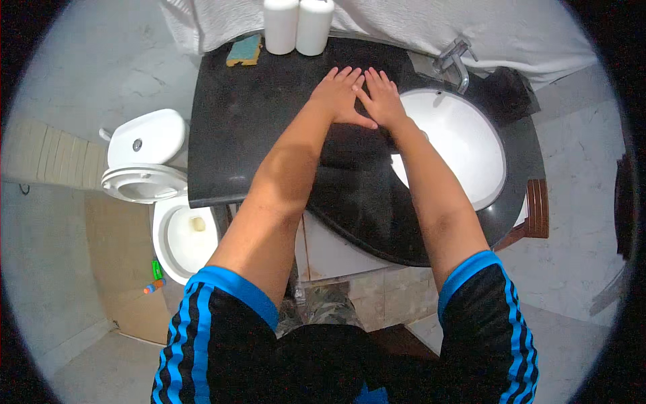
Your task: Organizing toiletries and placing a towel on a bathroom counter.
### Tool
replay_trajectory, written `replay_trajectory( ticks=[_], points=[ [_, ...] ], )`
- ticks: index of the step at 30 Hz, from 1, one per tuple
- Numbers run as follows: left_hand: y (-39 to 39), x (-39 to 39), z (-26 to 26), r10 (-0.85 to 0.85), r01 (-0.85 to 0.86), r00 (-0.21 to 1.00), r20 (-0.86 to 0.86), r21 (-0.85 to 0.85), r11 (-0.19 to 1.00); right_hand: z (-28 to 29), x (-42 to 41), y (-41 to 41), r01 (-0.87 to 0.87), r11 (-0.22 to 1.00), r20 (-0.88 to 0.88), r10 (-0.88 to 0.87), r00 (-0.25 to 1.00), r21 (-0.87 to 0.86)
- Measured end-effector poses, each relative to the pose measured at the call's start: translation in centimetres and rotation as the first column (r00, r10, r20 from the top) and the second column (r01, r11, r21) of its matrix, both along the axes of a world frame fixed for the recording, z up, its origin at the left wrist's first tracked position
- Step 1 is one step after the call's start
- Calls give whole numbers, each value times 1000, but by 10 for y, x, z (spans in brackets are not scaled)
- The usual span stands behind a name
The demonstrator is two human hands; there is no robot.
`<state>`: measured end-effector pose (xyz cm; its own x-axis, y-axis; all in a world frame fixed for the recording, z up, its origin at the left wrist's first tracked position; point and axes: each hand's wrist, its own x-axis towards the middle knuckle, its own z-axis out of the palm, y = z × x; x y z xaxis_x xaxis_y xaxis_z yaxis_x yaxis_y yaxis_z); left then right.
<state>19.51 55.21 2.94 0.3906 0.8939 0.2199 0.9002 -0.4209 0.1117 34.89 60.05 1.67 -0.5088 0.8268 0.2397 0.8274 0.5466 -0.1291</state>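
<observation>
My left hand (339,98) is stretched out over a black stone countertop (247,116), palm down and holding nothing. Beside it, my right hand (384,101) is also empty, with its fingers apart, close to the left rim of a white oval washbasin (459,136). The right thumb tip meets or overlaps the left forefinger. I cannot tell whether the palms press on the stone or hover just above it. Beyond the hands, two white cylindrical containers (280,28) stand side by side, and a blue-green and yellow sponge (244,50) lies to their left.
A metal faucet (456,63) stands behind the basin, with a dark box-like object (509,96) to its right. White cloth (393,20) hangs along the back. At left is a toilet (186,237) with its lid raised; a small green item (157,270) lies near it.
</observation>
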Motion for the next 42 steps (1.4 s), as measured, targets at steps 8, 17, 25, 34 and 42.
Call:
replay_trajectory(
  ticks=[8, 17, 25, 34, 42],
  points=[
    [-52, -31, -5, 1, -3, 999, 46, 32, 999, 4, -31, -55, -25, 999, 19, 26, 999, -34],
    [-112, -80, -1, 36, -39, 998, 51, 42, 998, -1, -81, -101, -85, 996, 21, 84, 996, 19],
    [-171, -138, -8, 151, -151, 988, 2, 66, 986, -1, -145, -144, -238, 970, 49, 236, 971, 41],
    [-202, -161, -18, 316, -321, 946, 69, 82, 943, -3, -163, -195, -260, 965, -100, 257, 961, -18],
    [-204, -150, -22, 418, -418, 908, 10, 91, 904, 0, -156, -208, -242, 970, -66, 243, 968, 26]
  ],
)
